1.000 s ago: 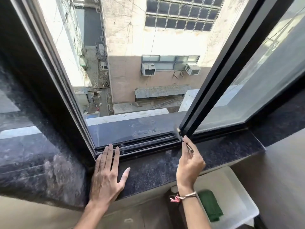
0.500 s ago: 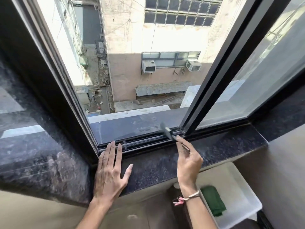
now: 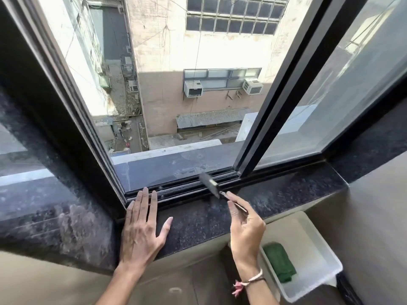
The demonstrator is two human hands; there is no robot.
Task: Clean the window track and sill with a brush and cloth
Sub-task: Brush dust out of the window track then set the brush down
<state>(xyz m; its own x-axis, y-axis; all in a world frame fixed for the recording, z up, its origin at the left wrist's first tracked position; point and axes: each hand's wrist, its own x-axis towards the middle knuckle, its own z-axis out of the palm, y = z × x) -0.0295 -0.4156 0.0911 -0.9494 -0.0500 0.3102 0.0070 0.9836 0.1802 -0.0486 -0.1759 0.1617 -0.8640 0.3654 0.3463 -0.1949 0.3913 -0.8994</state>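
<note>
My right hand grips the thin handle of a small dark brush. Its bristle head rests on the black window track, left of the sliding sash's corner. My left hand lies flat and open on the dark speckled stone sill, fingertips reaching the track's near rail. A folded green cloth lies in a white tray below the sill on the right.
The sliding sash frame stands partly open on the right; the opening drops to a courtyard far below. A dusty outer ledge lies beyond the track. Stone reveals flank the sill on both sides.
My right hand has swept the brush leftward along the track, away from the sash corner. My left hand has stayed flat on the sill.
</note>
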